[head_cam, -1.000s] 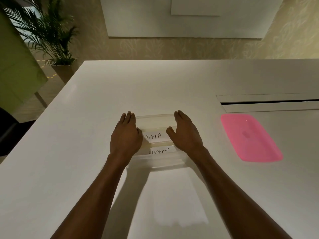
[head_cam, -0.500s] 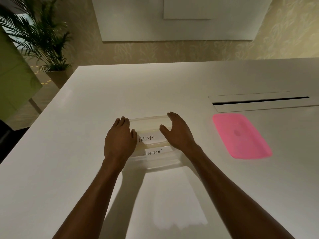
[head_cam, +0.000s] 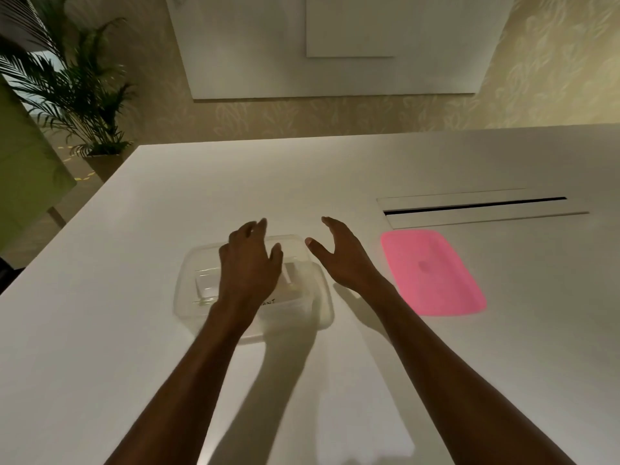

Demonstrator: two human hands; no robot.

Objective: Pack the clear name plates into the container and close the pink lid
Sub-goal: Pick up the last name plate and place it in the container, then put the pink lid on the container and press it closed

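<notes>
A clear plastic container (head_cam: 188, 280) sits on the white table (head_cam: 100, 330) in front of me. Clear name plates (head_cam: 208, 286) with paper labels lie inside it, partly hidden by my left hand (head_cam: 250, 266). That hand hovers over the middle of the container with fingers loosely spread, holding nothing. My right hand (head_cam: 342, 256) is just to the right of the container, off its rim, fingers straight and thumb out. The pink lid (head_cam: 432, 273) lies flat on the table further right, apart from both hands.
A long cable slot (head_cam: 476, 208) is cut into the table behind the lid. A potted palm (head_cam: 84, 95) stands on the floor past the table's far left corner. A white panel (head_cam: 318, 45) hangs on the patterned wall.
Both hands have come off the sides of the container. The left hand moved over its middle, the right hand shifted right toward the lid. The name plates now lie lower inside.
</notes>
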